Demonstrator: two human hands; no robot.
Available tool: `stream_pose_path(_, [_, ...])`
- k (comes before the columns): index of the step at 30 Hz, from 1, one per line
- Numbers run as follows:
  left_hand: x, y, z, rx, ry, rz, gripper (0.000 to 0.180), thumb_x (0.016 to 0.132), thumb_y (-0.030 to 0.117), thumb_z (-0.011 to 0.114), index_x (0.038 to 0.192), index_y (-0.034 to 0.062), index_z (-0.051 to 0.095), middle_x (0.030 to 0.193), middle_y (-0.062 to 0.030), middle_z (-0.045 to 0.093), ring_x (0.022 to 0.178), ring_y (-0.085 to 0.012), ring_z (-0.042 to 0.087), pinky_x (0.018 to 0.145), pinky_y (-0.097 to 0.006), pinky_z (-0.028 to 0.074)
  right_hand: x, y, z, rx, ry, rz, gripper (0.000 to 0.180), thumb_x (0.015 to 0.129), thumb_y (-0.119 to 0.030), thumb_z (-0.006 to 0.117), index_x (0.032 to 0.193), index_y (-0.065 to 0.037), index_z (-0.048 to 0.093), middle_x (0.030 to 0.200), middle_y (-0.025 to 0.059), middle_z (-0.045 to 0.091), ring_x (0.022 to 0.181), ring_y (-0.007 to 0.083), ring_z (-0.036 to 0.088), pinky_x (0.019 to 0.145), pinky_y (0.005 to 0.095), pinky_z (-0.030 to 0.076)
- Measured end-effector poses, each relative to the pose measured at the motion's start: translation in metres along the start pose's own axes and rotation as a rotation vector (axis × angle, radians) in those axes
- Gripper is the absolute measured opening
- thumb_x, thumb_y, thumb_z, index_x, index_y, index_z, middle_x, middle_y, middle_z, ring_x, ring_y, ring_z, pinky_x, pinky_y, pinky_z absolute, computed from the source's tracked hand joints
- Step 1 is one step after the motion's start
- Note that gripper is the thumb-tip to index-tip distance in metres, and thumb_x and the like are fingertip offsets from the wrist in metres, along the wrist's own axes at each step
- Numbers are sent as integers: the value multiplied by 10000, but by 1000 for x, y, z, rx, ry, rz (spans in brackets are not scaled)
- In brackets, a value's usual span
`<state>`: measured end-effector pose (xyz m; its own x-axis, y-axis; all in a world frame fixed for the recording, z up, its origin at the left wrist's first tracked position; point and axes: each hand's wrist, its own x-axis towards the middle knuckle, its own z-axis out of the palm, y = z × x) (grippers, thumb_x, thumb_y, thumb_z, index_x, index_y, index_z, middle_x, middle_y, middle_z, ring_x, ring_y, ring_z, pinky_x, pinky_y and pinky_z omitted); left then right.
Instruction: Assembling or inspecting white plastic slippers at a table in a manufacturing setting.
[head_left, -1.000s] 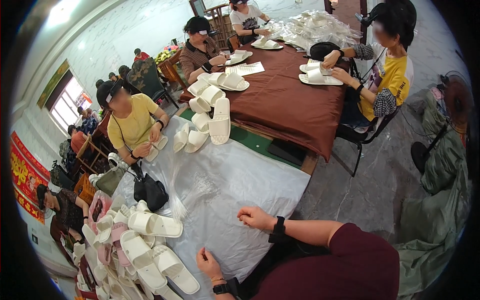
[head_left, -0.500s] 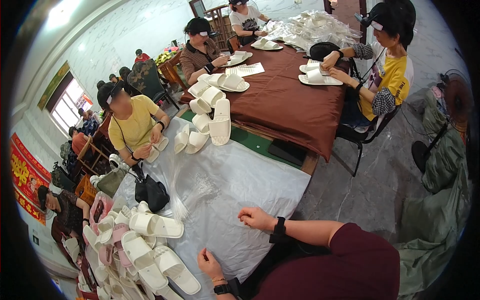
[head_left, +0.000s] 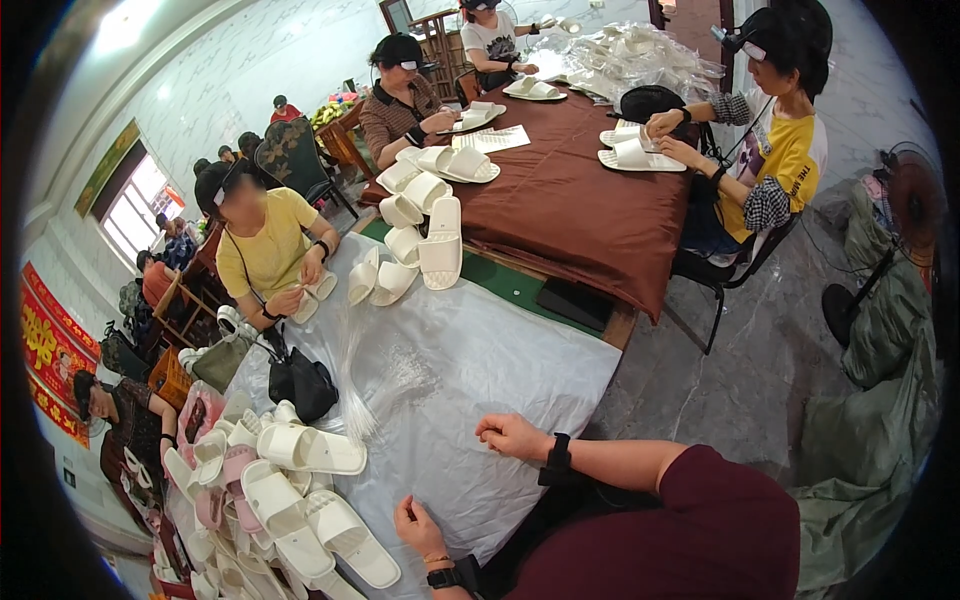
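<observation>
My left hand (head_left: 418, 528) rests at the near edge of the pale plastic-covered table (head_left: 520, 370), its fingers loosely curled in with nothing seen in them. Just to its left lies a white slide slipper (head_left: 355, 540), apart from the hand. Farther right, my right hand (head_left: 512, 437) lies on the same sheet, fingers folded in, with no object showing. A bundle of thin clear plastic ties (head_left: 362, 400) is spread on the sheet beyond my hands. Black bands circle both wrists.
A big heap of white and pink slippers (head_left: 240, 470) fills the left side, a black bag (head_left: 300, 388) behind it. More white slippers (head_left: 440, 245) stand where the brown-covered table (head_left: 570, 220) begins. Several co-workers sit around, handling slippers. A fan (head_left: 915, 195) stands right.
My hands stay where they were. At the far end, a co-worker's hand has risen with a slipper. The person at the far left has shifted slightly.
</observation>
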<state>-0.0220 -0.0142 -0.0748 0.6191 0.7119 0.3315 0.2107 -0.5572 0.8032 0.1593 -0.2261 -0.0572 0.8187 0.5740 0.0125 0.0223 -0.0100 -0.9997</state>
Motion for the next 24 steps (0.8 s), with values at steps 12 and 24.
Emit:
stream_pose_path(12, [0,-1,0,-8,0,6,157,866,59,573,961,-46,642,874,-137,638,765,-243,597,709,-348,481,0,0,0,3,-2,-1,166,879,-113,533,961,-11,635,801,78,676,664,139,614,623,281,489])
stream_pose_path(24, [0,-1,0,0,-2,10,152,862,54,572,952,-49,638,878,-141,633,772,-259,594,716,-356,479,1,0,0,0,0,-2,158,877,-99,528,956,-6,629,800,78,673,673,138,620,629,280,494])
